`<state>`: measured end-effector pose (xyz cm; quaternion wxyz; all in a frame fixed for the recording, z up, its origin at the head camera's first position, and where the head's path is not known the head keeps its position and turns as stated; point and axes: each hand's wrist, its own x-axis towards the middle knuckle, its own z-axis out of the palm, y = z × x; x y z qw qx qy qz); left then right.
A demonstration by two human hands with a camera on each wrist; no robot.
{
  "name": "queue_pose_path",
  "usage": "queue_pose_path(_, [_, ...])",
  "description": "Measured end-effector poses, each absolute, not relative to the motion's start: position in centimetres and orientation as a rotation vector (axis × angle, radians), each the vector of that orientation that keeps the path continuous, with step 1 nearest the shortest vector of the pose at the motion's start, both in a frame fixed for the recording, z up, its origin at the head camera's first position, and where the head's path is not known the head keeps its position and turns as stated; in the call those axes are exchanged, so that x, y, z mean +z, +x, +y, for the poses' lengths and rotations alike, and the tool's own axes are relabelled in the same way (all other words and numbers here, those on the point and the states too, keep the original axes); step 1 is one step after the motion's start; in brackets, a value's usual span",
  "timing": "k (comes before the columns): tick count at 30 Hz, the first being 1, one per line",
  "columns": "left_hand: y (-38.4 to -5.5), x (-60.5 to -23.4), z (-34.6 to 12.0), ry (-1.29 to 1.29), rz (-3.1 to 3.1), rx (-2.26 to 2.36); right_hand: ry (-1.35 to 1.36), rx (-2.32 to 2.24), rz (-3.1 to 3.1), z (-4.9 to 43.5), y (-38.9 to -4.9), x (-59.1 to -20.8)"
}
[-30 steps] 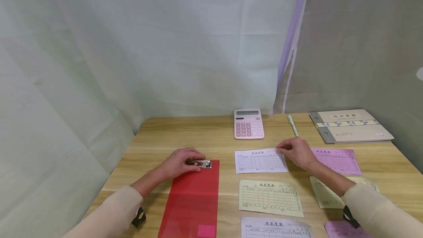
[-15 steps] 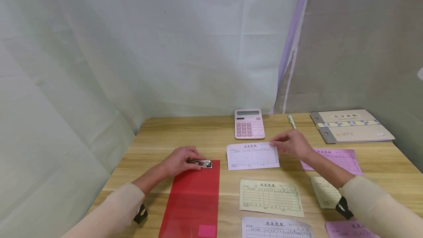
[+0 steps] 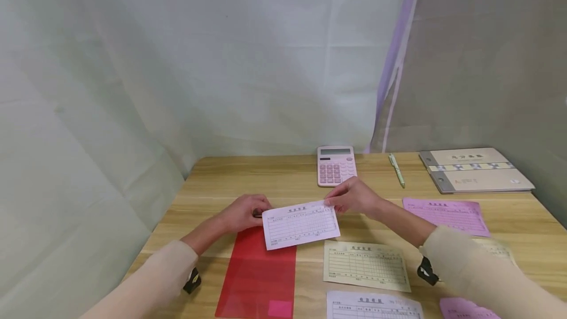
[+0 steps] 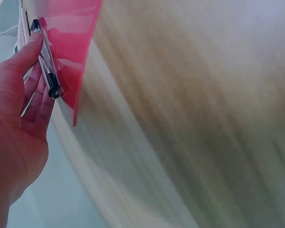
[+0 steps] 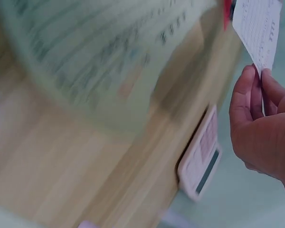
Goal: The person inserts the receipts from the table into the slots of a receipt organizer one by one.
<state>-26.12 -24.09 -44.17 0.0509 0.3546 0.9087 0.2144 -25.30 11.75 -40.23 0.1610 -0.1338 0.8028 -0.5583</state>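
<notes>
My left hand (image 3: 242,214) grips the metal clip (image 4: 48,66) at the top of a red clipboard (image 3: 258,274), its thumb and fingers on either side of the clip in the left wrist view. A pink label (image 3: 280,308) shows on the board's lower right. With thumb and fingertips my right hand (image 3: 356,199) pinches the upper right corner of a white receipt slip (image 3: 301,225). The slip is slightly tilted over the clipboard's top end and hides most of the clip in the head view. Its left edge comes right up to the left hand's fingers.
A yellow slip (image 3: 366,266) and another white slip (image 3: 372,306) lie right of the clipboard. Further right are purple slips (image 3: 447,214) and a partly covered yellow one. Along the back stand a pink calculator (image 3: 335,166), a pen (image 3: 396,171) and a ring-bound book (image 3: 483,174).
My right hand has carried the white receipt slip leftward from the table to over the clipboard's top. The left hand stays at the clip. The pen now shows in full.
</notes>
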Motion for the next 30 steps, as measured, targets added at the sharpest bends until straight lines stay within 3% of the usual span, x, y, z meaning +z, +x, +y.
queue_pose_path(7, [-26.7,-43.8,-23.7,1.130,2.720,0.611,-0.320,-1.581,2.179,8.0,-24.1,-41.3])
queue_pose_path(19, [-26.2,-43.0,-23.2,0.981,2.690,0.586,-0.287,-1.508,2.199,3.7,-22.7,-42.8])
queue_pose_path(30, [-26.1,-42.6,-23.1,1.272,2.745,0.330,-0.312,-1.584,2.149,2.8,-23.5,-43.4])
